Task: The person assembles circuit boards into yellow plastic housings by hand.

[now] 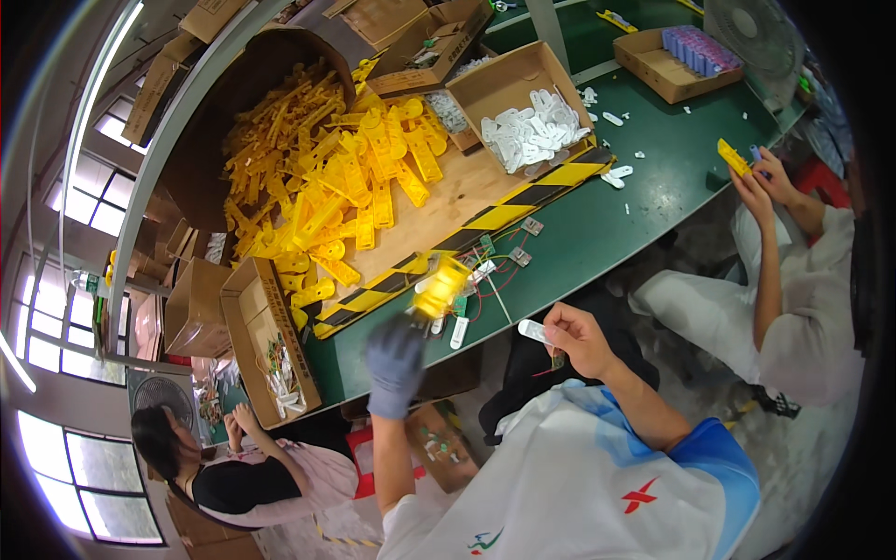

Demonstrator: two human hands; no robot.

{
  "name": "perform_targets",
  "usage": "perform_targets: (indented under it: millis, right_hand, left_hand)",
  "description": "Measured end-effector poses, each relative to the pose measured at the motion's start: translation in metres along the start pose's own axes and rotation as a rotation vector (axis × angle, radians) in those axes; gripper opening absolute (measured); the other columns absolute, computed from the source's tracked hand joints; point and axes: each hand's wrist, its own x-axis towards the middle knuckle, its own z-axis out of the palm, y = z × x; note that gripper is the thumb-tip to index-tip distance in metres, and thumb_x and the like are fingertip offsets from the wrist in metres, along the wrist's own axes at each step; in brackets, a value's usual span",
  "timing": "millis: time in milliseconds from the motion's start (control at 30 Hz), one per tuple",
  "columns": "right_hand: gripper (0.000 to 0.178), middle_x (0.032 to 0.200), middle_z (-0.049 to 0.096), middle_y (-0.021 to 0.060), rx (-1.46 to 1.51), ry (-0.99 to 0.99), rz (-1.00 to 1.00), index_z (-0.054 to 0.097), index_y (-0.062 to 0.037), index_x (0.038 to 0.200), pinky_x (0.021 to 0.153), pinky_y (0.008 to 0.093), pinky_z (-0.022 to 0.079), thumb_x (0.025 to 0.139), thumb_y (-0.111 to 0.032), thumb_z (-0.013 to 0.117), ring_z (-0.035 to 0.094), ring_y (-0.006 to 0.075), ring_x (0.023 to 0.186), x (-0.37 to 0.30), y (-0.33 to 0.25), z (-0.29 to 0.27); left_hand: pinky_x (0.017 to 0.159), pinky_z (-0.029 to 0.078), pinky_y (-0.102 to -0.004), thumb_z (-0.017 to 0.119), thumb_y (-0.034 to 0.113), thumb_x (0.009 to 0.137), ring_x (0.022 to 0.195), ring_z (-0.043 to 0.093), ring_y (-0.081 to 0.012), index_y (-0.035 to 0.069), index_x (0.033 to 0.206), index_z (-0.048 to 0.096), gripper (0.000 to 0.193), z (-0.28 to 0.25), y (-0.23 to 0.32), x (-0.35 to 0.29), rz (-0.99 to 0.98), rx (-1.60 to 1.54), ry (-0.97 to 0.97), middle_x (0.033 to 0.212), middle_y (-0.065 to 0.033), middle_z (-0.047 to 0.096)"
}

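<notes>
My left hand (394, 362), in a grey glove and smeared by motion, is closed on a yellow plastic casing (441, 287) over the table edge. My bare right hand (579, 340) pinches a white oval plastic piece (534, 330) between thumb and fingers, in front of the table. A red wire and a small dark part hang below that hand. Beside the yellow casing, small circuit boards (521, 256) with red wires lie on the green table (616, 220). Another white oval piece (459, 332) rests near the table's front edge.
A large heap of yellow casings (345, 177) lies behind a black-and-yellow striped edge (485, 217). Cardboard boxes hold white pieces (532, 129), wired parts (284, 383) and purple-blue cylinders (695, 51). Co-workers sit at left and right; the right one's hands (767, 183) hold a yellow casing.
</notes>
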Motion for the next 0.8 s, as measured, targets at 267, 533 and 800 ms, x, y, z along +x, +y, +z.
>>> perform_targets:
  millis: [267,533,800]
  right_hand:
    - [0.018,0.057,0.053,-0.0034,-0.69,0.177,-0.052,0.058,-0.0011,0.073,0.047,0.0216,0.036,0.08,-0.009,0.072,0.047,0.0028,0.052,0.04,-0.04,-0.019]
    - [0.018,0.055,0.053,-0.0007,-0.566,0.116,0.011,0.058,-0.0007,0.072,0.047,0.022,0.036,0.078,-0.009,0.074,0.046,0.0036,0.049,0.045,-0.032,-0.041]
    - [0.015,0.071,0.064,0.0007,-0.494,0.119,-0.123,0.063,-0.0017,0.081,0.057,0.0198,0.044,0.081,-0.011,0.076,0.054,0.0036,0.062,0.053,-0.026,-0.043]
  left_hand:
    - [0.096,0.046,-0.0426,0.06,0.016,0.072,0.122,0.052,-0.0251,0.014,0.116,0.064,0.044,-0.014,0.029,0.029,0.387,-0.162,-0.225,0.131,-0.0031,0.056]
    - [0.095,0.048,-0.0367,0.059,0.022,0.074,0.122,0.052,-0.0227,0.016,0.117,0.065,0.043,-0.012,0.032,0.032,0.496,-0.152,-0.364,0.134,0.0006,0.055]
    - [0.089,0.051,-0.0323,0.064,0.02,0.073,0.112,0.058,-0.0201,0.016,0.111,0.068,0.038,0.0,0.034,0.04,0.535,-0.21,-0.289,0.124,0.0015,0.061]
